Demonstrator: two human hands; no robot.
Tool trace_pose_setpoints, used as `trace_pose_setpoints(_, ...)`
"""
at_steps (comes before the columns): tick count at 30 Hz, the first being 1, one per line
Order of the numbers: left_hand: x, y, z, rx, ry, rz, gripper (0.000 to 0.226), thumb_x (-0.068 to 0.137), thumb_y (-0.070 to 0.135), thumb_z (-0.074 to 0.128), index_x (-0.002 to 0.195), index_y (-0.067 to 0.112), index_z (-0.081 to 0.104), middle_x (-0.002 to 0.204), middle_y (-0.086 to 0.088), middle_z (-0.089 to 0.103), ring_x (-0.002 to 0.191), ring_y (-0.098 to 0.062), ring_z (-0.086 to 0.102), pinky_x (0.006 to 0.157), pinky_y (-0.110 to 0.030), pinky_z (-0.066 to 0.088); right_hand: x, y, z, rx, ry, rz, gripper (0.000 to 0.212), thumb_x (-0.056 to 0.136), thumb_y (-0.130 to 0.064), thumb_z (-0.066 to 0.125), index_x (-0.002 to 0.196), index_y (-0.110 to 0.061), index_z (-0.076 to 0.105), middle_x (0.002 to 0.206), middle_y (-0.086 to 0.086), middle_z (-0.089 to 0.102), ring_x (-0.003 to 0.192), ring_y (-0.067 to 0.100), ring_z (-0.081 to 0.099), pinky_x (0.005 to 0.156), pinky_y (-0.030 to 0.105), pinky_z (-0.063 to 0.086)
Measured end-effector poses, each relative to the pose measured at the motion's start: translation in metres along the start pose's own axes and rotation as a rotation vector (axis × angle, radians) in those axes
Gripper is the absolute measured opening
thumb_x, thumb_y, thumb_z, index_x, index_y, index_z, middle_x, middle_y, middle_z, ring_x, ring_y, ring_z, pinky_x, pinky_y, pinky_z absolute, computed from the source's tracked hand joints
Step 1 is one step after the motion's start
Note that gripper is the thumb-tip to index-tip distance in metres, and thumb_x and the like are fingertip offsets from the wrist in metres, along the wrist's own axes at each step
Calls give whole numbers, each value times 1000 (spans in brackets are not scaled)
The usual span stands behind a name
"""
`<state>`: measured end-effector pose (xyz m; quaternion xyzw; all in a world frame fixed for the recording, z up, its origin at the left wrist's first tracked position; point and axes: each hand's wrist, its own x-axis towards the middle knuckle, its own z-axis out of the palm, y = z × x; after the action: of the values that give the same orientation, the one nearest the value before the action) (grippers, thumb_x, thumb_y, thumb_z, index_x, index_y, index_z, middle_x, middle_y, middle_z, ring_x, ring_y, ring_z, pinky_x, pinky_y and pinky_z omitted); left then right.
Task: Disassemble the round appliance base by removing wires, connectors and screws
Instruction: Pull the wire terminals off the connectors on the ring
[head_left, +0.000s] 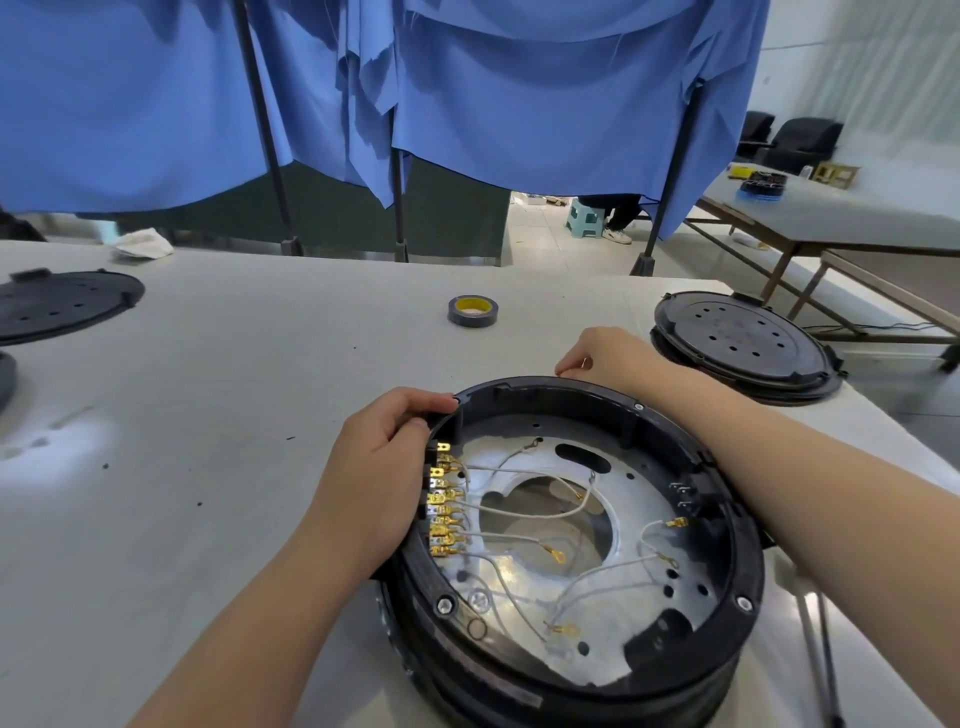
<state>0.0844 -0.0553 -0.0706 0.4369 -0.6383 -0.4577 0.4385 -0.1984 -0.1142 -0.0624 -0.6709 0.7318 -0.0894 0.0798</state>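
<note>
Bracing the round appliance base (571, 670) on the bench (218, 395), my left hand (374, 467) is gripping its rim beside the terminal strip (441, 504); my right hand (602, 358) is pinching something tiny just beyond the far rim.

Blue curtains (519, 104) hang on dark poles (262, 130) beyond my pale counter (234, 415). To my right stand another long table (831, 218) and black armchairs (800, 140); a pale tiled floor (540, 234) shows under the curtains.
</note>
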Motion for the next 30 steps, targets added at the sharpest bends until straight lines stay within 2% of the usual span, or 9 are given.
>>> trace_pose_setpoints(4, 0, 1, 0, 4, 3, 4, 39, 94, 2, 42, 90, 28, 72, 95, 16, 72, 91, -3, 65, 73, -19, 44, -3, 4, 0, 70, 51, 20, 30, 88, -21, 68, 117, -12, 69, 108, 6, 70, 90, 17, 60, 88, 30, 47)
trace_pose_setpoints(7, 0, 1, 1, 7, 0, 5, 40, 94, 1, 41, 90, 27, 71, 98, 16, 71, 93, -4, 64, 74, -18, 44, -8, 3, -2, 164, 86, 42, 34, 85, -13, 69, 119, -12, 67, 109, 6, 70, 91, 18, 64, 95, 35, 49)
trace_pose_setpoints(11, 0, 2, 1, 12, -2, -6, 40, 94, 1, 41, 90, 28, 70, 95, 13, 71, 85, -6, 65, 68, -19, 45, -18, 0, -12, 225, 198, 52, 33, 88, -2, 60, 117, -16, 68, 108, 1, 68, 92, 15, 63, 85, 25, 48)
trace_pose_setpoints(14, 1, 1, 1, 11, 4, -9, 40, 93, 1, 41, 89, 28, 70, 94, 10, 71, 85, -9, 65, 68, -21, 44, -30, -10, -28, 289, 234, 22, 25, 88, -2, 61, 105, -16, 71, 99, 1, 70, 85, 12, 64, 74, 20, 49)
trace_pose_setpoints(17, 2, 2, 2, 1, 4, -22, 39, 92, 0, 41, 89, 26, 70, 95, 5, 71, 88, -15, 65, 72, -26, 47, -45, -26, -42, 328, 242, -40, 14, 86, -8, 67, 95, -16, 74, 92, 0, 72, 84, 13, 66, 77, 18, 51)
trace_pose_setpoints(19, 2, 3, 2, 1, -2, -28, 39, 92, 1, 41, 89, 26, 70, 94, 3, 71, 88, -17, 66, 75, -30, 50, -56, -38, -47, 345, 242, -78, 13, 86, -10, 68, 93, -19, 74, 92, -3, 72, 85, 10, 67, 74, 12, 49)
trace_pose_setpoints(21, 2, 3, 2, -4, -4, -26, 39, 92, 1, 41, 88, 26, 70, 94, 3, 71, 89, -18, 65, 76, -31, 50, -67, -53, -49, 353, 253, -124, 14, 85, -11, 68, 92, -21, 74, 91, -5, 72, 84, 7, 67, 75, 12, 51)
trace_pose_setpoints(25, 2, 4, 1, 12, -19, -13, 38, 92, 1, 41, 91, 25, 70, 92, 7, 70, 86, -12, 64, 69, -25, 46, -92, -90, -46, 387, 198, -226, 13, 83, -16, 70, 86, -28, 74, 82, -15, 70, 76, -2, 65, 72, 9, 51)
trace_pose_setpoints(30, 0, 6, -1, 11, -45, 18, 36, 89, -1, 42, 92, 22, 70, 90, 6, 70, 86, -8, 64, 67, -17, 46, -116, -131, -27, 411, 53, -323, 11, 82, -17, 72, 87, -25, 76, 79, -12, 73, 73, -3, 66, 73, 14, 54)
